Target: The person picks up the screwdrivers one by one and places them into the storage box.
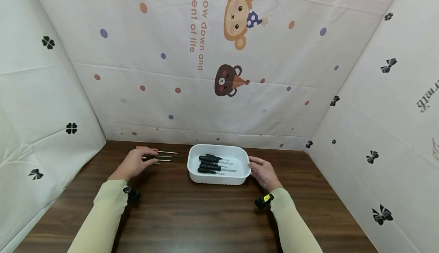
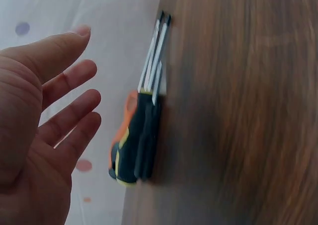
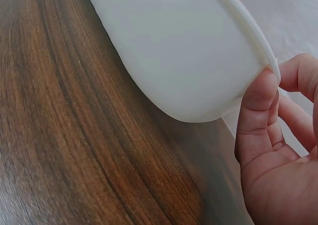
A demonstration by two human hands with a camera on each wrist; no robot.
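"Screwdrivers (image 1: 165, 156), the loose bunch: where do they lie?"

"On the brown table (image 1: 192, 215), left of the white box (image 1: 212, 178). Their handles are on the side away from the box and their metal shafts point toward it."

"What do the handles look like?"

"From the left wrist, one shows orange, one is black and yellow, and another is black, all packed side by side."

"Where's the left hand (image 1: 135, 163)?"

"Left of the box, over those handles as the head view has it. Thumb and fingers are apart, and the wrist view shows a gap between the fingertips and the tools."

"And the right hand (image 1: 263, 173)?"

"At the right end of the box, thumb and fingers clamped on its rim."

"What's in the box?"

"Several black-handled screwdrivers (image 1: 210, 165), lying side by side on its floor, handles to the left and shafts to the right."

"Farther out?"

"Nearer the person than the box, a pale left sleeve (image 1: 106, 211) and right sleeve (image 1: 291, 218). Behind the box hangs a white sheet (image 1: 291, 112), with a printed bear (image 1: 224, 80) above the box and a monkey (image 1: 236, 16) higher up."
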